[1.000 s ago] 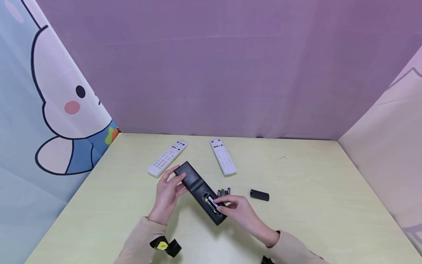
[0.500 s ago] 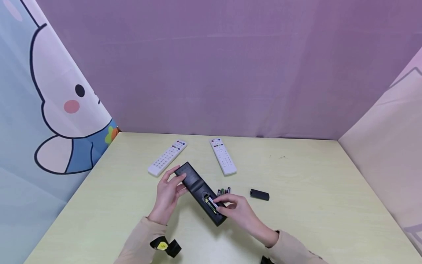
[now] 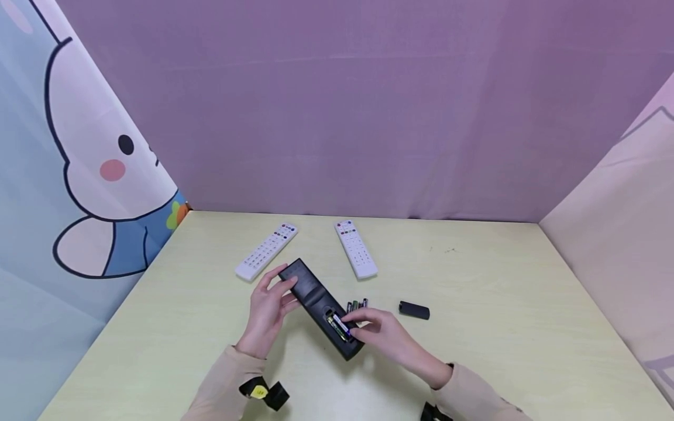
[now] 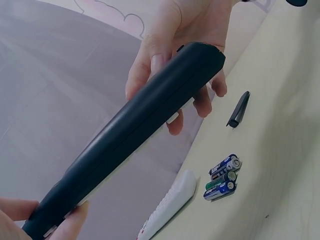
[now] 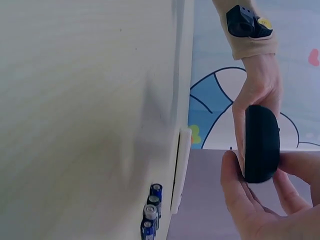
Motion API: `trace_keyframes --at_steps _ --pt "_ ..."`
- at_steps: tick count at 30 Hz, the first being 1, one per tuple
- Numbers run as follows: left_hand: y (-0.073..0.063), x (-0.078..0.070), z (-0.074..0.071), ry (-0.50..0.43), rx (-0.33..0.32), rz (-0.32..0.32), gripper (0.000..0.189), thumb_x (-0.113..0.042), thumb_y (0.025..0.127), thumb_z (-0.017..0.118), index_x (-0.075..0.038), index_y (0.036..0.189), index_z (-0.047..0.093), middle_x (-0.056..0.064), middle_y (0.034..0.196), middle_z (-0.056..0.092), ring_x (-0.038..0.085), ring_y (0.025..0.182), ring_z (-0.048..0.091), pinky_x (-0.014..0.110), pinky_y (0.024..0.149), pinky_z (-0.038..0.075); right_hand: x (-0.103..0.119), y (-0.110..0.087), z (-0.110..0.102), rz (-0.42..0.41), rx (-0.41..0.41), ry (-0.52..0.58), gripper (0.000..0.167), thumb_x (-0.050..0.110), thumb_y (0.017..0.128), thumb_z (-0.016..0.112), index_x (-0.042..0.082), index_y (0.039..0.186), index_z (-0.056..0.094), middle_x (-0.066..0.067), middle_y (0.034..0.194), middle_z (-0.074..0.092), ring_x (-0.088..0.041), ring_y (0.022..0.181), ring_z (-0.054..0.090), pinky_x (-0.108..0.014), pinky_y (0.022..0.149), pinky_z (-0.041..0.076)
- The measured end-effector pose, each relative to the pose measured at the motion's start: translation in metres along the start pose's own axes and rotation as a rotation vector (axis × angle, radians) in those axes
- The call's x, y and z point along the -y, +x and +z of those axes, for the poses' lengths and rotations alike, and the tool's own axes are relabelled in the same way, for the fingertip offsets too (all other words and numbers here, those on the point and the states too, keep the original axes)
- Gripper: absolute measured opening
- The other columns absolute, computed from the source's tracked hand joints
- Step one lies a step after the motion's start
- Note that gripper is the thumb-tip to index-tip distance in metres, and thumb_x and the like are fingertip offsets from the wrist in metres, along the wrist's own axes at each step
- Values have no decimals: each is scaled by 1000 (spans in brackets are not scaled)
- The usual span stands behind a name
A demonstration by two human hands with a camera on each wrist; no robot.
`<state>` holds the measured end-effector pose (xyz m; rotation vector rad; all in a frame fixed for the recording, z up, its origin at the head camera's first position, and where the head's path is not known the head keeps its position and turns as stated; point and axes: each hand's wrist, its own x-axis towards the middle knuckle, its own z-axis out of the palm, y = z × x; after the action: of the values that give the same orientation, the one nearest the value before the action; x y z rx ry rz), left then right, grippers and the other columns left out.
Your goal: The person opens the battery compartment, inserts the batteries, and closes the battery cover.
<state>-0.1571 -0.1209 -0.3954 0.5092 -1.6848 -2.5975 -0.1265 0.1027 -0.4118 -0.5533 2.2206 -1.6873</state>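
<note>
Curtain [image 3: 368,117]: purple, full width across far side, light creases.
Table [image 3: 500,304]: pale, far edge against curtain; small dark marks far right.
Left panel [image 3: 26,187]: blue, big white cartoon figure.
Right panel [image 3: 621,222]: pale, faint grey outlines.
Sleeves [image 3: 223,383]: beige, both arms, coming in from near edge.
Left hand [image 3: 265,316]: clamped on black remote, far-left end; thumb on back face.
Right hand [image 3: 387,336]: thumb and index bent in at the bay, fingertips close together at a battery; pinching or pressing, cannot tell. Other fingers under the remote's near end in left wrist view.
Black remote [image 3: 308,289]: held up off table between both hands, near centre; back face up, slanting far left to near right, bay uncovered.
White remotes [image 3: 356,249]: two, flat on table, far side, buttons up; left one leans right, right one leans left.
Wrist device [image 3: 276,396]: black, on left sleeve, yellow label beside it.
Cover [image 3: 414,310]: black, on table, right of right hand, well apart from remote.
Loose batteries [image 4: 222,177]: four in a row on table, blue and green, partly hidden behind right hand in head view.
Bay batteries [image 3: 337,325]: two visible, side by side, one partly under right fingertips.
</note>
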Motion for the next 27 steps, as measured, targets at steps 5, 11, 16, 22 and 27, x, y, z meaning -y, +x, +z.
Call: trace_keyframes --at_steps 5,11,16,22,27 --pt "0 -1 0 4 -4 -1 44 0 84 54 -6 126 42 5 85 62 17 61 64 27 57 55 0 0 -10 -36 28 -40 28 8 83 58 1 109 59 -17 111 57 -16 82 61 -22 74 50" --pt "-1 -1 -1 -4 -9 1 41 1 83 54 -8 122 45 6 85 62 16 61 64 27 56 54 -1 0 -24 -85 91 -77 27 6 83 56 -3 108 58 -17 105 59 -18 83 61 -23 74 51" --pt "0 -2 -2 -8 -8 0 42 1 82 54 -8 123 44 7 85 62 17 62 64 27 56 54 -5 0 -36 -112 114 -162 23 5 84 55 -4 105 59 -17 102 61 -20 83 61 -22 74 51" --pt "-1 -4 -5 7 -4 -5 47 0 83 53 -6 128 41 6 88 61 17 62 64 26 56 54 -11 1 -48 -110 84 -248 24 6 83 57 -5 104 59 -17 101 61 -23 84 60 -24 75 51" --pt "-1 -4 -8 9 -9 -8 47 0 83 54 -7 128 41 5 86 61 17 61 64 26 56 54 -17 1 -57 -106 55 -303 22 3 82 57 -4 103 59 -19 101 60 -24 84 60 -25 75 51"
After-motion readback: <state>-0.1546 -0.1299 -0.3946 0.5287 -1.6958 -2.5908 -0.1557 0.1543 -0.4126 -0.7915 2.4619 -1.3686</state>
